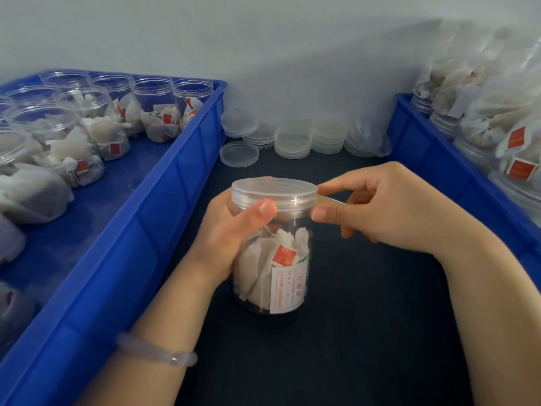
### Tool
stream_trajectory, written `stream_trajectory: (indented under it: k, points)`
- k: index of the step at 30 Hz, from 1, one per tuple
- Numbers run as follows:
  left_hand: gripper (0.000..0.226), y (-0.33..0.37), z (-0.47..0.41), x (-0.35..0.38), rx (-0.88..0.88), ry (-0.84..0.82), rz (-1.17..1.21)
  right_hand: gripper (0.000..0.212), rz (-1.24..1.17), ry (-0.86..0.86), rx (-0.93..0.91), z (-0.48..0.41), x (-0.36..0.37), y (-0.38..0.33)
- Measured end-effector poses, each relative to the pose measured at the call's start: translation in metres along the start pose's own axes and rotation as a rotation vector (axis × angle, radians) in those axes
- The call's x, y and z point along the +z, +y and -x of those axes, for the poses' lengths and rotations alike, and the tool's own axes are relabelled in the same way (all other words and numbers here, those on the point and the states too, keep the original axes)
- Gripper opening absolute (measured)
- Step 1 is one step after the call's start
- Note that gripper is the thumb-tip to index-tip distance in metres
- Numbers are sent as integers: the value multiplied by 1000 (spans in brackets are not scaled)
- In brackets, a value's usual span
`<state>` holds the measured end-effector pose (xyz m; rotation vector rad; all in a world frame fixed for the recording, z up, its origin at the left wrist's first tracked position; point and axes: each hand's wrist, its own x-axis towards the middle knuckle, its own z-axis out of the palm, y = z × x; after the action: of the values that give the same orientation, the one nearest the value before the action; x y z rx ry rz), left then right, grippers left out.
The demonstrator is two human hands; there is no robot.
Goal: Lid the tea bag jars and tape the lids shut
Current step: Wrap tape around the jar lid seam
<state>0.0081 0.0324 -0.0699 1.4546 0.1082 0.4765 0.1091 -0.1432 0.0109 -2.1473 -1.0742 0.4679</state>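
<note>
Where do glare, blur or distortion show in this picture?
Head view: a star-shaped glint on the front rim of the lid; the bagged jars at far right look blurred; the rim of the left blue tray bows, likely wide-angle distortion.

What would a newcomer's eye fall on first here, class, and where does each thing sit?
First, the lidded tea bag jar at centre on the dark table, in the grip of the left hand, while the right hand pinches a strip of tape at the lid rim. Next, the blue crate on the left holding open jars, and the stacks of spare lids by the back wall.
</note>
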Motion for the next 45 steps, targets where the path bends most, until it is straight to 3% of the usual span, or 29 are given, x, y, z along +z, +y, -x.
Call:
stream_trajectory:
  k: [2, 4, 6, 9, 12, 14, 16, 17, 22, 26, 31, 33, 37, 41, 43, 45]
  points:
    - [98, -2, 1, -2, -27, -101, 60, 57, -59, -89, -12, -2, 1, 2]
    - [84, -5, 5, -3, -66, -230, 120, 46, -119, -194, -38, -3, 4, 5]
    - [85, -5, 8, -2, -116, -266, 112, 42, -172, -252, -58, -4, 7, 7]
    - [99, -3, 7, 3, -51, -64, -48, 41, -151, -202, -89, -7, 10, 8]
    - [67, -1, 4, 7, 128, 234, -185, 57, -30, -19, -49, -11, 13, 9]
    - [73, -1, 4, 11, 159, 209, -262, 54, 6, 50, -53, -11, 20, 6]
    - [109, -6, 4, 12, 166, 204, -362, 52, 50, 12, -86, -11, 25, 2]
    - [116, -8, 4, 12, 169, 221, -394, 53, 84, -38, -93, -10, 26, 1]
    - [93, -8, 3, 7, 178, 313, -356, 86, 149, -196, 0, -5, 18, -2]
    - [97, -7, 1, 2, 115, 282, -226, 95, 64, -86, 38, 1, 8, -6]
    - [90, -8, 1, 5, 26, 170, -125, 68, -14, 6, 27, 3, -3, -1]
    - [89, -8, 1, 5, 15, 135, -100, 68, -34, 2, 30, 2, -4, 2]
    - [92, -8, 1, 3, -2, 26, -63, 77, -75, -60, 32, 0, -1, 5]
    - [109, -10, 4, 1, -52, -92, -1, 56, -193, -198, 35, -3, 7, 5]
    - [113, -6, 5, 2, -51, -91, -55, 53, -234, -242, 28, -5, 9, 7]
    - [106, -2, 4, 5, 43, 59, -176, 52, -219, -200, 34, -6, 11, 7]
